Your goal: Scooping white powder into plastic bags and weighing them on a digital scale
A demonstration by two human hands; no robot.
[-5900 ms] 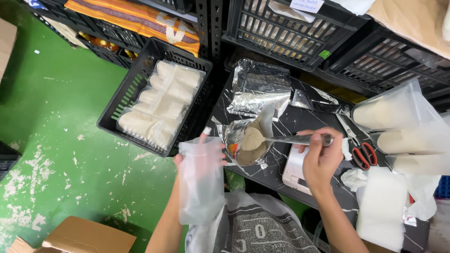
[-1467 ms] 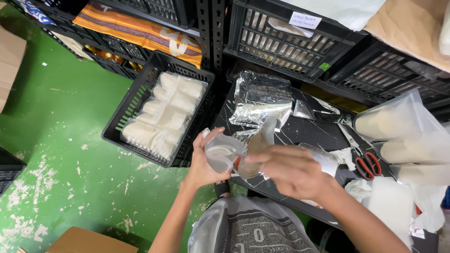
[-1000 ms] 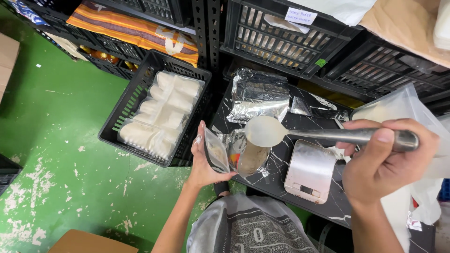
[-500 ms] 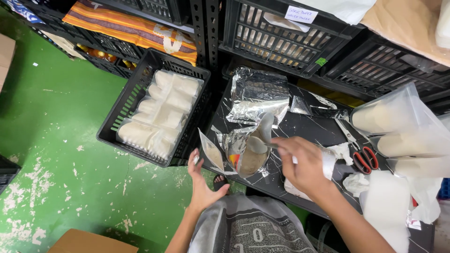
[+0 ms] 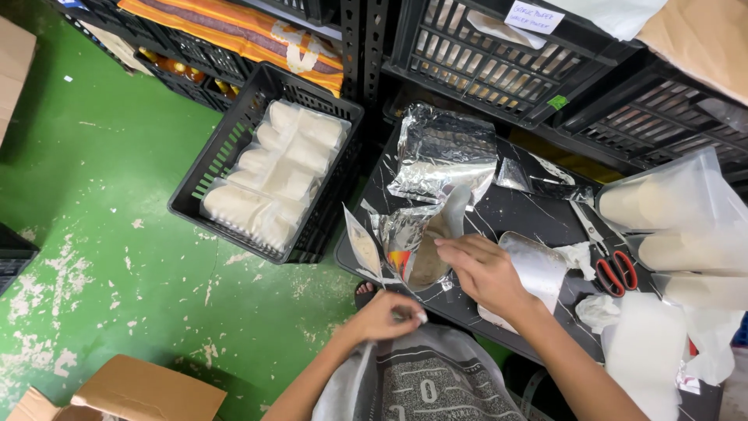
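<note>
My right hand (image 5: 487, 273) reaches into the mouth of an open foil bag (image 5: 405, 234) of brown powder on the black marble-patterned table (image 5: 514, 210). Its fingers are closed, apparently on a spoon handle that they mostly hide. A small clear pouch (image 5: 362, 248) with a little powder in it stands at the table's front edge, leaning against the foil bag. My left hand (image 5: 386, 316) is below the pouch, off the table near my lap. Its fingers are curled and do not touch the pouch. A silver scale (image 5: 538, 269) lies just under my right wrist.
A black crate (image 5: 210, 168) of filled pouches sits on the green floor to the left. A flat foil bag (image 5: 444, 152), red-handled scissors (image 5: 615, 273), large clear bags of powder (image 5: 670, 203) and a white stack (image 5: 643, 351) crowd the table. Black crates stand behind, and a cardboard box (image 5: 132, 394) is at lower left.
My left hand has let go of the small pouch and dropped toward my lap; the pouch now stands alone. My right hand has pushed further into the foil bag.
</note>
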